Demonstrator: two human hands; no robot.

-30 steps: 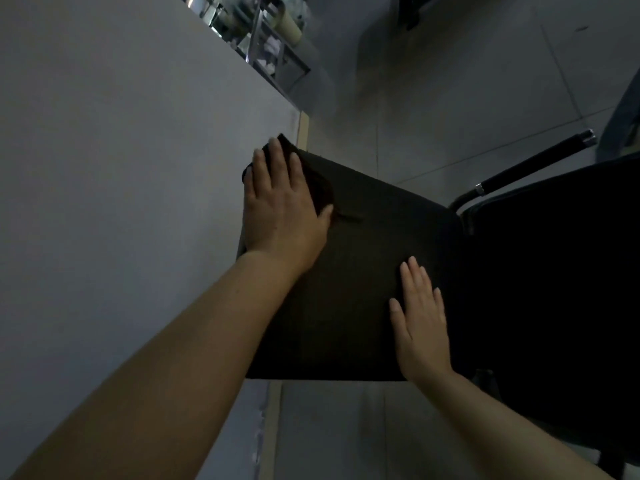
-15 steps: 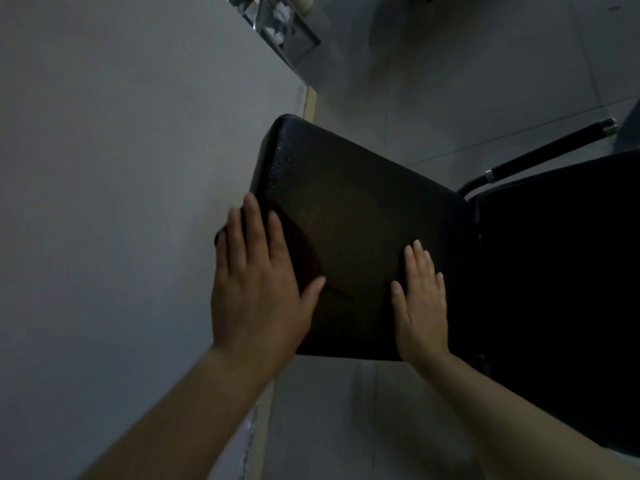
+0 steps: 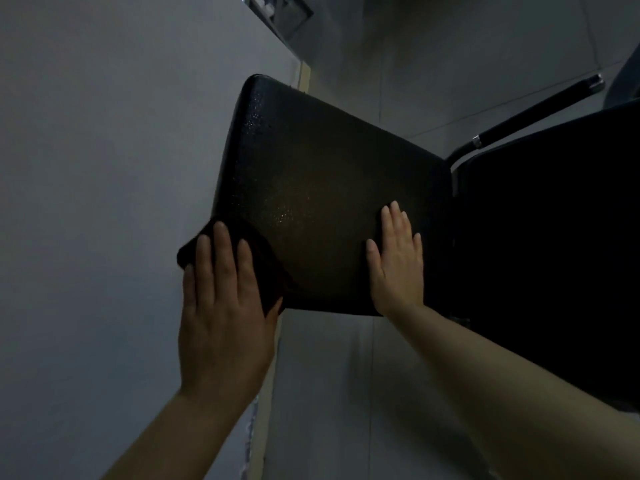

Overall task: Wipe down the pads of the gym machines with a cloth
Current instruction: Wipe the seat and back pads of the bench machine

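Note:
A black textured pad of a gym machine fills the middle of the view, its surface glinting with damp specks. A dark cloth lies over the pad's near left corner. My left hand lies flat on the cloth with straight fingers, pressing it against the pad's edge. My right hand rests flat on the pad's near right part, fingers straight and together. Most of the cloth is hidden under my left hand.
A pale wall stands close on the left. A second black pad adjoins on the right, with a black handle bar above it. Grey tiled floor lies below and beyond.
My left hand has slid the cloth from the pad's far left corner down along its left side to the near left corner. My right hand has stayed flat on the pad.

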